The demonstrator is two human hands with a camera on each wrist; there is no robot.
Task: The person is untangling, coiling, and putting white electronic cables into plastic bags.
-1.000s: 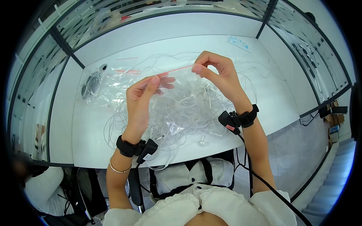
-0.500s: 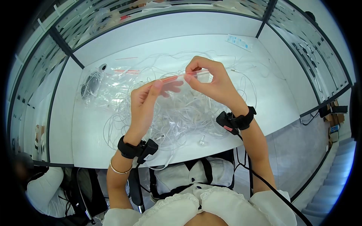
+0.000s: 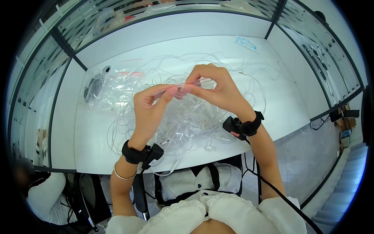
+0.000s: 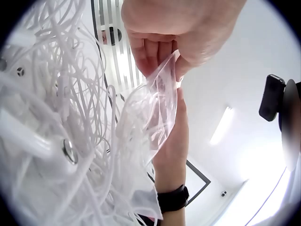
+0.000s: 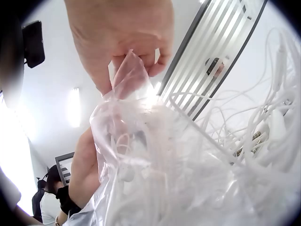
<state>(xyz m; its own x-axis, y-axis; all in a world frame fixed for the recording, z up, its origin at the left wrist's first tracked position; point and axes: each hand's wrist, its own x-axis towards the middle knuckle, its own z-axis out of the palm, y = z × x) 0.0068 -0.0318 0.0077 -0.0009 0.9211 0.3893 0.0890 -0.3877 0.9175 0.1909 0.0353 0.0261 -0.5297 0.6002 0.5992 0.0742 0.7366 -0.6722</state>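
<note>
Both hands are raised over the desk in the head view and pinch the top edge of a clear zip bag [image 4: 164, 101]. My left hand [image 3: 148, 107] grips that edge between thumb and fingers. Close beside it, my right hand [image 3: 220, 89] pinches the same edge, the thumb tips almost meeting. A reddish strip runs along the bag's top. In the right wrist view the bag hangs down from the fingers, with white cord showing through the plastic. Below the hands lies a tangled heap of white earphone cables [image 4: 47, 84].
More clear bags with red seal strips [image 3: 130, 73] lie at the left, beside a dark coiled item [image 3: 93, 87] in plastic. A blue-and-white packet [image 3: 247, 44] is at the back right. White panels wall the desk [image 3: 286, 113], and another person [image 3: 46, 195] sits at lower left.
My right hand has moved left and a little down along the bag's red strip, coming close to the left hand. The left hand keeps its grip and has shifted slightly right.
</note>
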